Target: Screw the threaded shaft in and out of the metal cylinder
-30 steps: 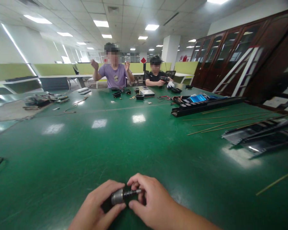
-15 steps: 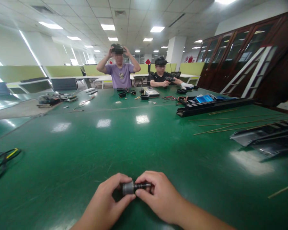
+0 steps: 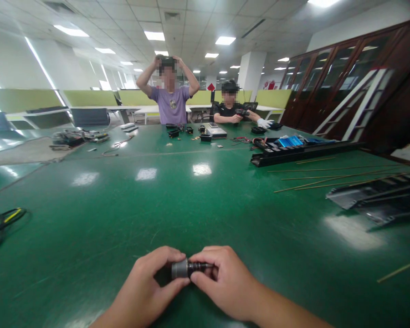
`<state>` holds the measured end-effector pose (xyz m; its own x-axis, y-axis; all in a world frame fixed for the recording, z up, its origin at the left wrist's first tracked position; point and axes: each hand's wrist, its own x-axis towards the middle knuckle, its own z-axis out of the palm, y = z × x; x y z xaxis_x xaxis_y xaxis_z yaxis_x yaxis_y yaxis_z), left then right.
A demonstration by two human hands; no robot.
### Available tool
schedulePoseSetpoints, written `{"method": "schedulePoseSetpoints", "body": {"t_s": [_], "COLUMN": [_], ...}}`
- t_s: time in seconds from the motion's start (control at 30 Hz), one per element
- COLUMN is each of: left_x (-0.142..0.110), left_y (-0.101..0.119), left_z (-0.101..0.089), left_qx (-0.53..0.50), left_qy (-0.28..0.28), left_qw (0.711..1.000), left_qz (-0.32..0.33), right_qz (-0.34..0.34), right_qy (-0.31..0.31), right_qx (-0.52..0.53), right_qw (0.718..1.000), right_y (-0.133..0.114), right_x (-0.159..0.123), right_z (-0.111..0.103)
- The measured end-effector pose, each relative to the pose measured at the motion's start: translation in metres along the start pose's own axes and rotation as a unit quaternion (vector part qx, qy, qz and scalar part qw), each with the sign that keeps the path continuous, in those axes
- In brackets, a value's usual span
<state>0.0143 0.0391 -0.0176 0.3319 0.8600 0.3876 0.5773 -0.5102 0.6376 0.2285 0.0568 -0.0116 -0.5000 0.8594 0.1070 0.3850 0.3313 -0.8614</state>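
Low in the head view, both my hands meet over the green table (image 3: 198,205). My left hand (image 3: 146,289) is closed round the grey barrel end of a small metal cylindrical part (image 3: 180,269). My right hand (image 3: 222,282) pinches the dark ridged shaft that sticks out of that part to the right. The part lies level between thumbs and forefingers, just above the table top. Its far side is hidden by my fingers.
Black and yellow cables (image 3: 2,221) lie at the left edge. Thin brass rods (image 3: 328,180) and dark metal trays (image 3: 376,198) lie at right, with a long black rail (image 3: 294,152) behind. Two people sit at the far end among small parts (image 3: 205,134).
My hands and the part stay together, shifting only slightly in the picture. The person in purple has raised both hands up to the head.
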Motion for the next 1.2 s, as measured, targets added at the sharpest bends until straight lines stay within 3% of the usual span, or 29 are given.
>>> {"method": "schedulePoseSetpoints", "body": {"t_s": [0.23,1.2], "left_x": [-0.0005,-0.0012], "left_y": [-0.0023,0.0042], "left_z": [-0.0005,-0.0018], "left_qx": [0.006,0.045], "left_qy": [0.021,-0.003], "left_qw": [0.999,0.999], "left_qz": [0.027,0.001], "right_qz": [0.027,-0.011], "right_qy": [0.031,0.011], "right_qx": [0.071,-0.013], "right_qw": [0.997,1.000], "right_y": [0.0057,0.0004], "right_x": [-0.0028,0.0001], "right_z": [0.0047,-0.0030]}}
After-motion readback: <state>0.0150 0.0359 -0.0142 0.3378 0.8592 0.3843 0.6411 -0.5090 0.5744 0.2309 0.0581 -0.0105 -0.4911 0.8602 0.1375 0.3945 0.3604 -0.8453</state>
